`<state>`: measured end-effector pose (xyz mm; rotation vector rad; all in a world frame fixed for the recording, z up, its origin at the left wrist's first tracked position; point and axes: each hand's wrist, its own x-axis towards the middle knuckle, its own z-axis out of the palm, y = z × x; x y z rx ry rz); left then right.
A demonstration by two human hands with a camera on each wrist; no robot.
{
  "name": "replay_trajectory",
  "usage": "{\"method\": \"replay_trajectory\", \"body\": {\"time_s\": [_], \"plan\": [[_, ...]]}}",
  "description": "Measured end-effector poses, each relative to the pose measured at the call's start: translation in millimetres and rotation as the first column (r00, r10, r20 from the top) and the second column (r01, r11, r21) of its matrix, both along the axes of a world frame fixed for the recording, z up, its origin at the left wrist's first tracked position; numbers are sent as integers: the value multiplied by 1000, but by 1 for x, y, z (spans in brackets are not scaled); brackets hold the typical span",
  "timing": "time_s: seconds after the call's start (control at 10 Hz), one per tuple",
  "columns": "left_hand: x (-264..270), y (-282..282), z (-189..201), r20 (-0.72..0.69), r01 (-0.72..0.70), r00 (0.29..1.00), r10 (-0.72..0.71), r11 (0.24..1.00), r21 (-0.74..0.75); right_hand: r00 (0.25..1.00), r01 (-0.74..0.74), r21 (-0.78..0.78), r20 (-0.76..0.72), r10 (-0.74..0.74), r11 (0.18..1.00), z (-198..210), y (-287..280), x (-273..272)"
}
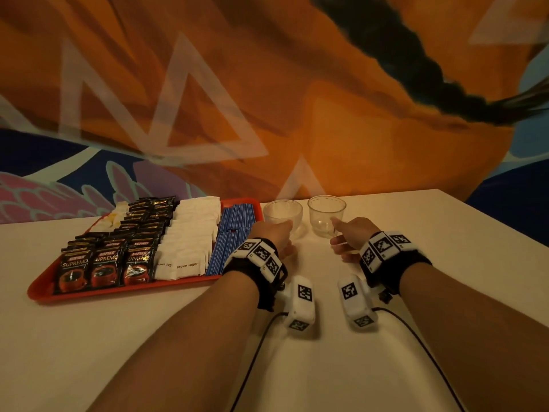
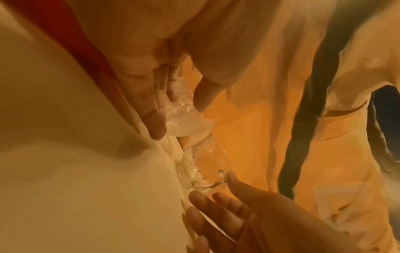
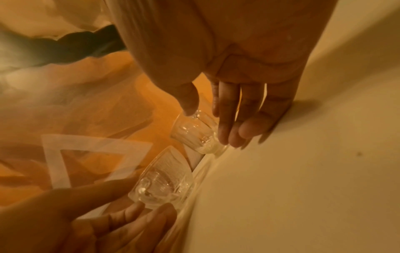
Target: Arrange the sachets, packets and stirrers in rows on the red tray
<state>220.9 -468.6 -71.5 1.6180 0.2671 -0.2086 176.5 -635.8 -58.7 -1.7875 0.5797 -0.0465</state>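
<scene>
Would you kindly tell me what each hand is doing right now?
Left hand: thumb and fingers pinch the left clear glass cup.
Right hand: thumb and fingers pinch the right clear glass cup.

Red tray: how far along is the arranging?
Done, apparently: coffee packets, white sugar sachets and blue stirrers lie in rows on the red tray. In hand: left hand holds the left cup, right hand the right cup, both on the table. Remaining: no loose sachets show; perhaps only the cups.
</scene>
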Motion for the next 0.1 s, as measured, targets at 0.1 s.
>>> {"method": "replay_trajectory", "body": {"time_s": [0.1], "plan": [[-5, 2, 3, -4, 16, 1000, -16, 1000, -6, 1000, 16, -14, -16, -16, 1000, 3, 0, -4]]}}
